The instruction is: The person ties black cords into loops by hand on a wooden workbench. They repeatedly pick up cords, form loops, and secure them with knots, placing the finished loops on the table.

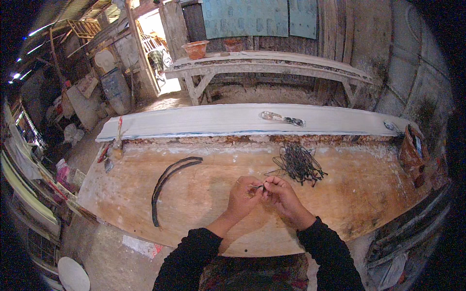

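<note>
My left hand and my right hand meet over the wooden tabletop, fingertips pinched together. Between them shows a small piece of thin dark strand, mostly covered by the fingers. Just beyond my right hand lies a tangled heap of thin black cords or wires, some ends sticking out. To the left of my hands, a pair of curved black strips rests side by side on the wood.
A long white board runs along the table's far side, carrying a stained tool. A brush stands at the left end; a brown container sits at the right. Behind is a bench with an orange pot.
</note>
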The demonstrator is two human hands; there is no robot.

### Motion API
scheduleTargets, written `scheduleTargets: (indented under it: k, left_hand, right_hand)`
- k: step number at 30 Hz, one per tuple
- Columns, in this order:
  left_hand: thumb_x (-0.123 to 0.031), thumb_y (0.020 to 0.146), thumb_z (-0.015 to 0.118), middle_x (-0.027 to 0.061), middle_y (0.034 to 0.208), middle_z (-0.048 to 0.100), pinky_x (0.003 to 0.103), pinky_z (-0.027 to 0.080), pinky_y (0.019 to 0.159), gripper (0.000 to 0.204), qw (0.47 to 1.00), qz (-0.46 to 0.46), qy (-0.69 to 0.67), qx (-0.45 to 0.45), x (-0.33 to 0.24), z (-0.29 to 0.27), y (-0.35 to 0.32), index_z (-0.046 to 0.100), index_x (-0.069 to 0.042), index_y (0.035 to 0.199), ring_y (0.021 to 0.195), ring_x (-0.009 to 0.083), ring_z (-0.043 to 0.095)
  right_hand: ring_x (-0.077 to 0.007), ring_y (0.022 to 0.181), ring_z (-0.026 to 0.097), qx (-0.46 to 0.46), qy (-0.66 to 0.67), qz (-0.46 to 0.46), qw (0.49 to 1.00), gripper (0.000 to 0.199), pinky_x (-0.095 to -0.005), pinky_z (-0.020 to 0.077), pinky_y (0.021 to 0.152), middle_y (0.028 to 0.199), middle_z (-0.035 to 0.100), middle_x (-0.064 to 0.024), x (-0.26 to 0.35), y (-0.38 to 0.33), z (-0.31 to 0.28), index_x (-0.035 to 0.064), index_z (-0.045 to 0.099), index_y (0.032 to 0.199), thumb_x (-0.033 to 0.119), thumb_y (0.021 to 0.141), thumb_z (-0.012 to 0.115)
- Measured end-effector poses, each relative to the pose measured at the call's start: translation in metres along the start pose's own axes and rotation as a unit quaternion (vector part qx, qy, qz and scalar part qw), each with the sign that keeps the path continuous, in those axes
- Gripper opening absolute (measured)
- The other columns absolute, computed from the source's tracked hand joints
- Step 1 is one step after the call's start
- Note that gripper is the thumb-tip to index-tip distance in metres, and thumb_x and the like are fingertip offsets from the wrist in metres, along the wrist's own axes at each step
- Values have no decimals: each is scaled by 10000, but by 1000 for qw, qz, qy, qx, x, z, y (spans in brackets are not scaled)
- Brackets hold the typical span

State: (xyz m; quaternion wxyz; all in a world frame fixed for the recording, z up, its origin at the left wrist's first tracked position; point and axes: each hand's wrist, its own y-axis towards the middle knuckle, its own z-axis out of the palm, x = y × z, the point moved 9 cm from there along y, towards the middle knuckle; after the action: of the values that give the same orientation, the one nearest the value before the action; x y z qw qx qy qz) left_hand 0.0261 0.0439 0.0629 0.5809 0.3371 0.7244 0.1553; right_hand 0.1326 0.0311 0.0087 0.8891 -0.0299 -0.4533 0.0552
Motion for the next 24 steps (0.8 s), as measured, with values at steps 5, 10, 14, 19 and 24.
scheduleTargets:
  k: [5, 10, 14, 19, 24]
  left_hand:
    - [22, 725, 596, 58, 889, 528, 247, 496, 648, 241, 995, -54, -87, 19, 9, 4, -2, 473, -34, 925, 825, 134, 561]
    - [28, 726, 597, 51, 901, 529, 247, 496, 648, 252, 993, -48, -109, 12, 9, 4, -2, 469, -39, 933, 814, 130, 564]
    - [35, 726, 592, 52, 917, 517, 247, 487, 644, 256, 990, -75, -116, 20, 14, 7, -2, 476, -45, 941, 829, 126, 549]
    - [6, 741, 598, 55, 897, 539, 233, 466, 650, 258, 967, -166, -190, -20, 25, 6, -3, 468, -42, 959, 811, 121, 550]
    - [-26, 753, 603, 72, 887, 575, 232, 461, 664, 328, 943, -216, -254, -14, 26, 6, -2, 448, -31, 1042, 787, 125, 559]
  right_hand:
    - [-92, 624, 548, 30, 30, 8, 999, 72, -202, 454, 570, 738, 561, -32, -2, 1, 1, 33, 506, 856, 90, 816, 524]
    - [-86, 642, 538, 10, 59, 31, 998, 69, -206, 461, 587, 751, 552, -24, -2, -2, 6, 42, 507, 851, 95, 815, 532]
    - [-79, 655, 521, -2, -9, -21, 1000, 73, -199, 445, 584, 763, 545, -11, -1, 2, -7, 60, 527, 822, 132, 819, 540]
    - [-77, 645, 512, -82, -209, -128, 966, 136, -209, 420, 595, 723, 566, -5, 15, -3, -11, 26, 574, 801, 162, 805, 570]
    - [-73, 655, 511, -88, -265, -203, 939, 164, -212, 417, 601, 731, 580, -5, 27, -9, -5, -1, 607, 844, 151, 782, 599]
